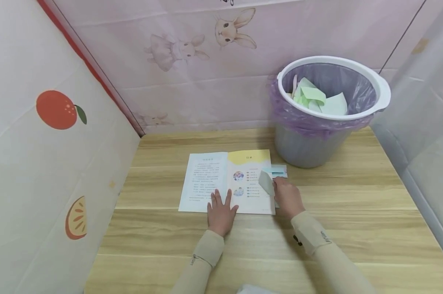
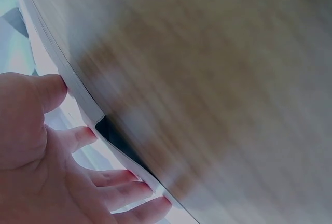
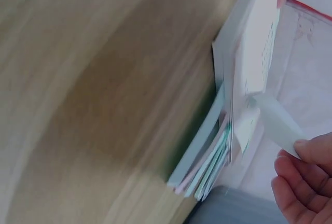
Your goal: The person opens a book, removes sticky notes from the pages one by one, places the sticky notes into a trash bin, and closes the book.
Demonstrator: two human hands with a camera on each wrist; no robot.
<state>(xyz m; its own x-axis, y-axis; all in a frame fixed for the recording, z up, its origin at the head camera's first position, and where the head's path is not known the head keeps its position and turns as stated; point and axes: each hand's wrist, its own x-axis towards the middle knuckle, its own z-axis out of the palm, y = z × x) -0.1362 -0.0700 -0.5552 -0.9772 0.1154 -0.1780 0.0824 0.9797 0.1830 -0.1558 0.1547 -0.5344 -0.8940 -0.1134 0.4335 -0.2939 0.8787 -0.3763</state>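
Observation:
An open booklet (image 1: 207,171) with printed text and small pictures lies on the wooden table. My left hand (image 1: 220,214) rests with spread fingers on its lower middle; the left wrist view shows that hand (image 2: 67,172) along the booklet's near edge. At the right page, my right hand (image 1: 287,198) pinches a pale green paper slip (image 1: 266,182) between thumb and fingers. In the right wrist view, the slip (image 3: 280,123) bends from the page toward my fingertips, its far end touching the page. Several pastel paper sheets (image 3: 207,156) stick out from the booklet's right side.
A grey bin (image 1: 302,147) with a white rim and purple liner stands behind the booklet to the right, with pale green and white papers (image 1: 313,96) inside. Printed cloth walls (image 1: 107,53) enclose the table (image 1: 151,237). A whitish item (image 1: 254,290) shows at the bottom edge.

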